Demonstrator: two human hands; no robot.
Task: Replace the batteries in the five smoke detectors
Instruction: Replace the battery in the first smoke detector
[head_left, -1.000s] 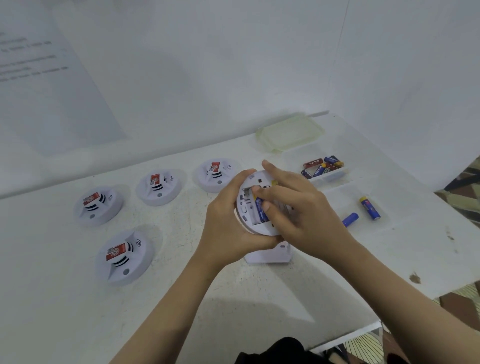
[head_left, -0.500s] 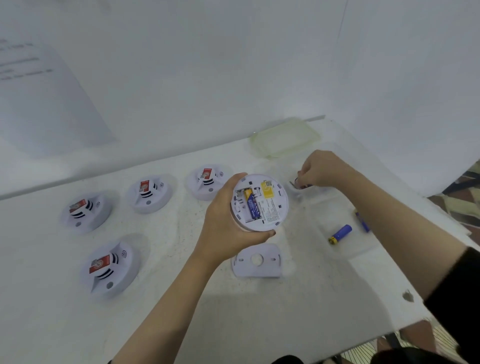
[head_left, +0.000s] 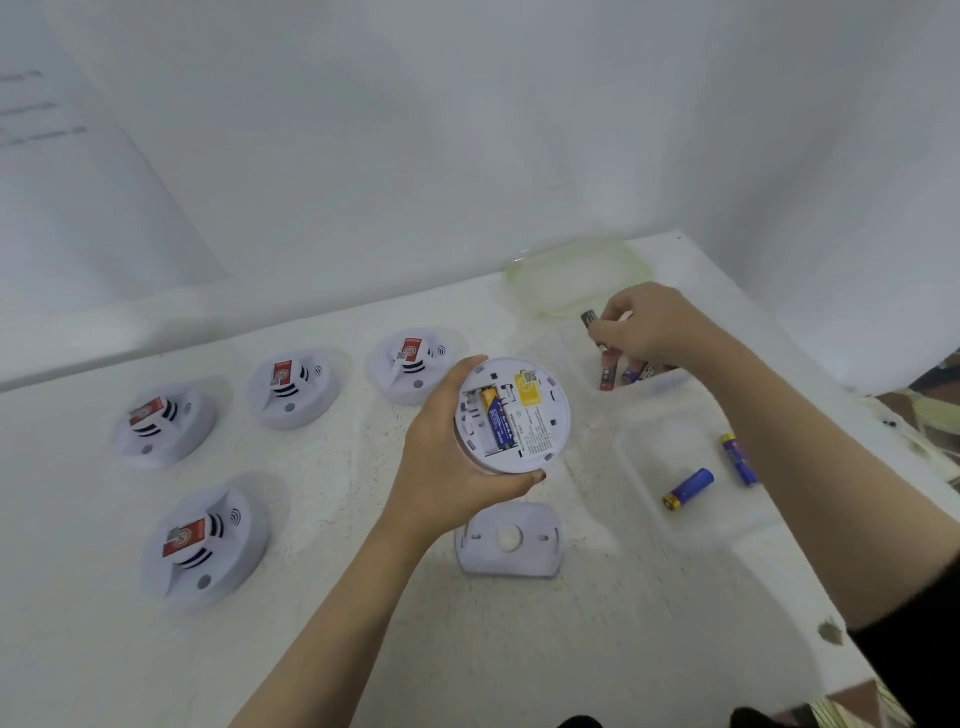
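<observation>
My left hand (head_left: 447, 467) grips a white round smoke detector (head_left: 524, 421) with its back facing me; one blue battery (head_left: 498, 418) sits in its open compartment. My right hand (head_left: 649, 327) pinches a dark battery (head_left: 592, 325) above a clear container (head_left: 660, 382) that holds more batteries. The detector's white mounting plate (head_left: 511, 540) lies on the table below my left hand. Several other smoke detectors with red labels rest face up at the left, such as one (head_left: 205, 545) near me and one (head_left: 410, 366) farther back.
A clear tray (head_left: 649, 519) at the right holds two loose blue batteries (head_left: 688, 488) (head_left: 740, 460). A green-rimmed lid (head_left: 576, 278) lies at the back by the white wall. The table's right edge (head_left: 883, 670) drops off beside my right forearm.
My right hand left the detector and reached back right into the battery container, where it now pinches a battery. The left hand holds the detector with its back turned more toward me.
</observation>
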